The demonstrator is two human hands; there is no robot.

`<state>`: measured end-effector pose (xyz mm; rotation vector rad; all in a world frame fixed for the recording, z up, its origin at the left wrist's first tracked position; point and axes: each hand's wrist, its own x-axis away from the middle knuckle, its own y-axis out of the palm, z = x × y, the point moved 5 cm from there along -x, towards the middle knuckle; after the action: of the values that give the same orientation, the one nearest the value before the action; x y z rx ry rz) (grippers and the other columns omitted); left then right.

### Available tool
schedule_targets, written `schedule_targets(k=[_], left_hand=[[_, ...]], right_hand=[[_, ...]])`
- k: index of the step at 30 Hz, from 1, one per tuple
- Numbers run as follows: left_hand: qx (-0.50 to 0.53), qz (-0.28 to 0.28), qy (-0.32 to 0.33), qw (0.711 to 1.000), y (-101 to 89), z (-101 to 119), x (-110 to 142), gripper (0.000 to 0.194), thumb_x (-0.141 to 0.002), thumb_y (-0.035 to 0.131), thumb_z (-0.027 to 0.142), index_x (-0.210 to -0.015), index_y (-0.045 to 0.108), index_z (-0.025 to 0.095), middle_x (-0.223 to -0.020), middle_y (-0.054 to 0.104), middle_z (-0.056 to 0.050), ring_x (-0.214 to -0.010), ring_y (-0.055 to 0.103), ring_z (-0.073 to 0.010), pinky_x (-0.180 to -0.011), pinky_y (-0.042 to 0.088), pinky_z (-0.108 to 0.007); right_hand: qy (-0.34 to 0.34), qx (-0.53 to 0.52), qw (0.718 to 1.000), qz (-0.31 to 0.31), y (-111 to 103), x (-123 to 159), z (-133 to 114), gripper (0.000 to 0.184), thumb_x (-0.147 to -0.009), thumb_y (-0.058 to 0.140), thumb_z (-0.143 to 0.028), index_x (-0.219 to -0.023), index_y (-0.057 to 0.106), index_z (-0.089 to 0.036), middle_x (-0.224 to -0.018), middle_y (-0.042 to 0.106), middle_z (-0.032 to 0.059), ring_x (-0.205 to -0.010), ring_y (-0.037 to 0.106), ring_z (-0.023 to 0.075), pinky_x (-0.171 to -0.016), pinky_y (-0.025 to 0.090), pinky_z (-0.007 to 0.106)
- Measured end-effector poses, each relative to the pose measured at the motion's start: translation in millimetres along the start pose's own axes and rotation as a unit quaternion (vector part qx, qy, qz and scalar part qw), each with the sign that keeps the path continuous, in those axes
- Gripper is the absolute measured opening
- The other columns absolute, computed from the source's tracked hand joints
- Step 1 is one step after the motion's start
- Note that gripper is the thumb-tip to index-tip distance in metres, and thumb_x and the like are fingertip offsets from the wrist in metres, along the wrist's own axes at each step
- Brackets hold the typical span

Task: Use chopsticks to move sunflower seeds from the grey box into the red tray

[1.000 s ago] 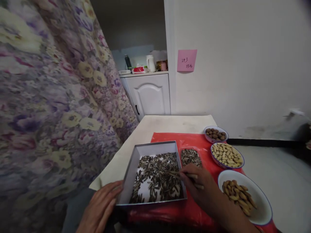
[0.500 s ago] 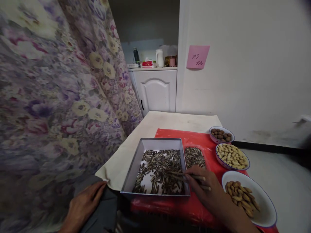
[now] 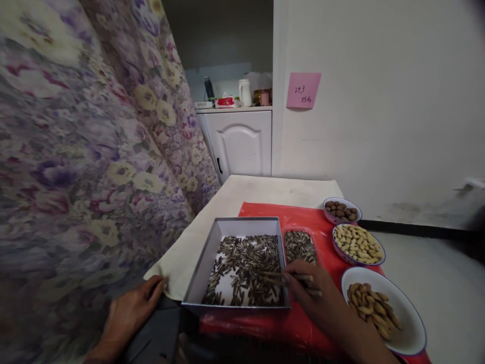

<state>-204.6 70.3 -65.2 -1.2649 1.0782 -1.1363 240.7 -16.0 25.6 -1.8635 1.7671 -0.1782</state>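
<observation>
My right hand (image 3: 316, 293) holds a pair of chopsticks (image 3: 273, 277), their tips low among the sunflower seeds (image 3: 246, 258) in a shallow grey box (image 3: 197, 270). Whether a seed is caught between the tips is too small to tell. That hand hovers by the box's right wall, near a small tray of sunflower seeds (image 3: 300, 246), whose near end it partly covers. At the table's near left corner, my left hand (image 3: 131, 308) is closed, with its fingertips on the edge of the cream tablecloth (image 3: 182, 268).
Three bowls line the right side: dark round nuts (image 3: 341, 210), peanuts in shells (image 3: 358, 242) and long brown nuts (image 3: 373, 308) in a white bowl (image 3: 407, 323). Red plastic sheeting (image 3: 261, 209) lies beneath. A floral curtain (image 3: 94, 151) hangs left; a white cabinet (image 3: 242, 144) stands behind.
The whole view has shifted slightly, so things appear a little further left. My right hand stays over the box's right side with the chopsticks; my left hand stays at the table corner, its fingers more curled.
</observation>
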Motion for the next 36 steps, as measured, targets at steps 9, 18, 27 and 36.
schedule_targets(k=[9, 18, 27, 36], left_hand=[[-0.012, 0.016, -0.001, 1.0, -3.0, 3, 4, 0.04, -0.093, 0.037, 0.044, -0.114, 0.067, 0.027, -0.107, 0.075, -0.005, -0.096, 0.07, -0.0247, -0.072, 0.045, -0.029], [-0.005, 0.003, 0.0, 1.0, -2.8, 4, 4, 0.041, -0.095, 0.036, 0.045, -0.115, 0.067, 0.026, -0.107, 0.075, -0.007, -0.096, 0.07, -0.0252, -0.071, 0.042, -0.03], [0.005, 0.005, 0.0, 1.0, -0.4, 2, 1, 0.041, -0.095, 0.037, 0.044, -0.117, 0.066, 0.024, -0.105, 0.076, -0.008, -0.095, 0.07, -0.0254, -0.072, 0.041, -0.03], [0.004, 0.003, -0.004, 1.0, -3.4, 5, 4, 0.041, -0.095, 0.038, 0.046, -0.117, 0.066, 0.026, -0.107, 0.075, -0.006, -0.097, 0.069, -0.0248, -0.072, 0.042, -0.029]], right_hand=[[-0.026, 0.003, 0.999, 0.028, -3, 0, 4, 0.022, -0.097, 0.048, -0.024, -0.083, 0.065, -0.019, -0.075, 0.065, 0.0014, -0.069, 0.061, 0.015, -0.064, 0.044, 0.025], [-0.034, 0.013, 0.999, 0.006, 0, 2, -4, 0.021, -0.096, 0.048, -0.022, -0.081, 0.062, -0.019, -0.077, 0.064, 0.0016, -0.07, 0.06, 0.0151, -0.064, 0.044, 0.025], [-0.043, 0.017, 0.999, 0.008, 4, 1, 4, 0.021, -0.097, 0.048, -0.021, -0.081, 0.062, -0.019, -0.076, 0.063, 0.0011, -0.069, 0.059, 0.0146, -0.065, 0.044, 0.025], [-0.039, 0.001, 0.999, 0.012, 3, 4, -1, 0.021, -0.097, 0.048, -0.025, -0.083, 0.063, -0.019, -0.078, 0.065, 0.0019, -0.071, 0.061, 0.0146, -0.065, 0.046, 0.025]])
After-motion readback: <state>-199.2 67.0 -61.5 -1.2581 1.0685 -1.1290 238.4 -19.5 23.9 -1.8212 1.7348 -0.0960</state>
